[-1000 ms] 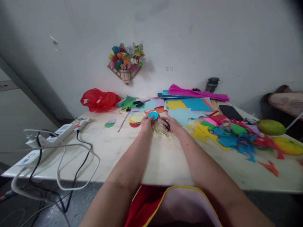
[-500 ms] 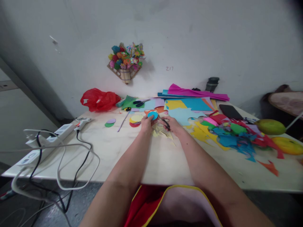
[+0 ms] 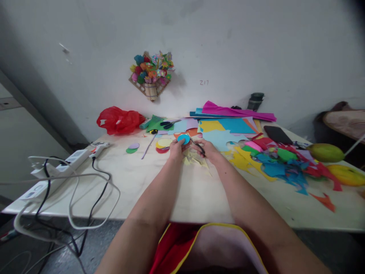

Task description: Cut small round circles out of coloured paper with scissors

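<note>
Pinched in my left hand is a round blue paper disc, with its thumb on top. My right hand is closed on a pair of scissors with dark handles, the blades pointing at the disc's right edge. Pale yellow paper scraps lie under and between the hands. Left of my left hand are yellow and red paper circles, and farther left a lilac and a green circle.
White power strips with tangled cables cover the left side. A red plastic bag sits at the back left. Colored scraps, a dark phone-like slab and yellow-green fruit lie on the right.
</note>
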The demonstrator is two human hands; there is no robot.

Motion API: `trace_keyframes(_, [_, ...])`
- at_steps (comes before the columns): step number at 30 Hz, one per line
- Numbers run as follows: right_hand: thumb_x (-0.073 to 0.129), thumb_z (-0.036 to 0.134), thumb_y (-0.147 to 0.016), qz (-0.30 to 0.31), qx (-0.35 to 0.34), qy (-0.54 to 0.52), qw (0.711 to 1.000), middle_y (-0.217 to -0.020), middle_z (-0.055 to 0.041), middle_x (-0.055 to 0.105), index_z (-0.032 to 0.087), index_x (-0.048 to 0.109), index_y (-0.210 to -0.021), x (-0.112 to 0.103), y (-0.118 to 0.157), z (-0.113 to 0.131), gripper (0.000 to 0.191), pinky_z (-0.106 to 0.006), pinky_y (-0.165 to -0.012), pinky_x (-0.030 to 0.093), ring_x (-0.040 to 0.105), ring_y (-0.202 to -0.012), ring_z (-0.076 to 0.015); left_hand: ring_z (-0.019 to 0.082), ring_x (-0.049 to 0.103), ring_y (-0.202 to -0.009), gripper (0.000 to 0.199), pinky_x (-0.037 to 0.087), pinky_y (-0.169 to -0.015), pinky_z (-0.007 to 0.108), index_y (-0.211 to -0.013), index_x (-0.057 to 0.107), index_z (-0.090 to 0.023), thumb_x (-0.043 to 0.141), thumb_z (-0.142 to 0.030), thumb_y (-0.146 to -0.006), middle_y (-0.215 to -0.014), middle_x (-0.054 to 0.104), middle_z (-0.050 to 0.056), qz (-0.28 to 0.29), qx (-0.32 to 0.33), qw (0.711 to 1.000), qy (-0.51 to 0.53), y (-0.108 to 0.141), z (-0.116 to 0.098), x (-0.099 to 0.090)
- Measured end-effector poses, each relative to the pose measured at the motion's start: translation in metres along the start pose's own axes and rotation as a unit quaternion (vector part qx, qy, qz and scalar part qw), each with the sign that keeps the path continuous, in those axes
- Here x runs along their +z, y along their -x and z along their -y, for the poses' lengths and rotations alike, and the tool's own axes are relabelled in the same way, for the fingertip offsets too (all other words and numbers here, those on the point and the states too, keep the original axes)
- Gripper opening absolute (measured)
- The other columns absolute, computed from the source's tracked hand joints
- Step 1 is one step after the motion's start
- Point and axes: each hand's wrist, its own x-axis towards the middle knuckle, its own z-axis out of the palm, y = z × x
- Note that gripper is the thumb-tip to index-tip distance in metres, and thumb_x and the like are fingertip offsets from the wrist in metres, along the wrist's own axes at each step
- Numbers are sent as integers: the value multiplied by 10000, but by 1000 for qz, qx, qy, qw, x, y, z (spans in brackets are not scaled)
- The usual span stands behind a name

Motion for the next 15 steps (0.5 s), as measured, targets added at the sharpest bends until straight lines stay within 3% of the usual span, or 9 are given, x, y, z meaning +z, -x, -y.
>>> trace_keyframes(15, [821, 145, -718, -11, 5, 8, 1000, -462, 73, 530, 161, 629, -993, 1, 2, 4, 336, -168, -353, 281, 408, -383, -78, 226, 749, -700, 178, 571, -672, 300, -844, 669, -132, 751, -156, -688, -723, 737, 75, 2, 1, 1000, 21, -1, 0, -1])
